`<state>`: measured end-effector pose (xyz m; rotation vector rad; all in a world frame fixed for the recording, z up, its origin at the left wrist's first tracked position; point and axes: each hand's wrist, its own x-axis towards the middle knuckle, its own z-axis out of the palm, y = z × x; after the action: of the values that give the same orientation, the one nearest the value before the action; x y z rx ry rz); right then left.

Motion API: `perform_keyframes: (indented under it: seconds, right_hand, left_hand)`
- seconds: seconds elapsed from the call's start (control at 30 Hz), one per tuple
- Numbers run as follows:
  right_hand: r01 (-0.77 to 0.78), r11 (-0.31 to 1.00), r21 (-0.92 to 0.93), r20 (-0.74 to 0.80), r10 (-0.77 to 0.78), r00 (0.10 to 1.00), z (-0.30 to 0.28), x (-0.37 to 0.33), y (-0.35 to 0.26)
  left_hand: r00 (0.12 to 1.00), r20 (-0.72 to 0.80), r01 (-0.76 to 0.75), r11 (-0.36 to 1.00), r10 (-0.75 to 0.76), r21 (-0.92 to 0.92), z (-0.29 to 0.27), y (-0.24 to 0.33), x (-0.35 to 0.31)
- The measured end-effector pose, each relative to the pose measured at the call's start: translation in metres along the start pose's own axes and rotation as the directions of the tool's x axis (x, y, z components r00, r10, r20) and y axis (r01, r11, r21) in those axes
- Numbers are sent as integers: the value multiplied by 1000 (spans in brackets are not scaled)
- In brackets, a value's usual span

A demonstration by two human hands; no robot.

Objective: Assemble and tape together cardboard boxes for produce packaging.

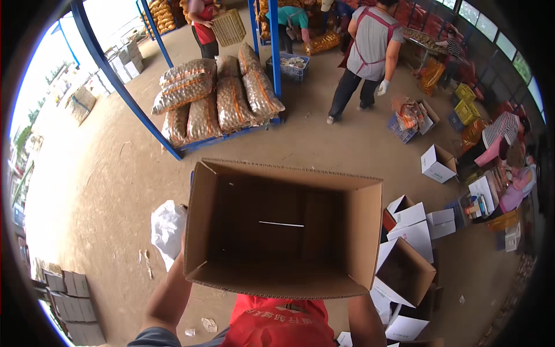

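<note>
A large cardboard box [274, 284], its top standing open toward me, fills the middle of the view in front of my red apron. Inside, a thin bright slit of light shows at the bottom seam. My left hand [181, 252] holds the box at its left side, mostly hidden behind the wall. My right hand [362, 305] supports the box at its lower right; its fingers are out of sight under the box. Beside my left hand is a crumpled white plastic bag [168, 230]; whether they touch, I cannot tell.
Open cartons [404, 272] are heaped at my right. Ahead, filled mesh sacks [234, 104] lie on a blue-framed rack with blue posts [118, 81]. A person in a grey shirt [373, 43] walks beyond; others work farther back and at right. Stacked grey boxes [72, 298] stand lower left.
</note>
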<state>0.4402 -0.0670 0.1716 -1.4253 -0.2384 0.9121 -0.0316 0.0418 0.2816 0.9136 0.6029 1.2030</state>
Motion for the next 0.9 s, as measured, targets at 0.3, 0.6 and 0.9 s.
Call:
perform_keyframes:
  seconds: [0.3, 0.6, 0.9]
  right_hand:
    - [-53, 994, -96, -177, 35, 984, -142, -54, -4]
    - [-54, 979, -199, -322, -13, 947, -217, -79, -17]
    - [11, 925, -379, -311, -138, 940, -188, -99, -53]
  left_hand:
    - [945, 112, 320, 937, -306, -138, 37, -24, -85]
    - [761, 304, 378, 773, -573, 509, 119, 31, -76]
    - [704, 133, 441, 576, -698, 688, 140, 17, -3]
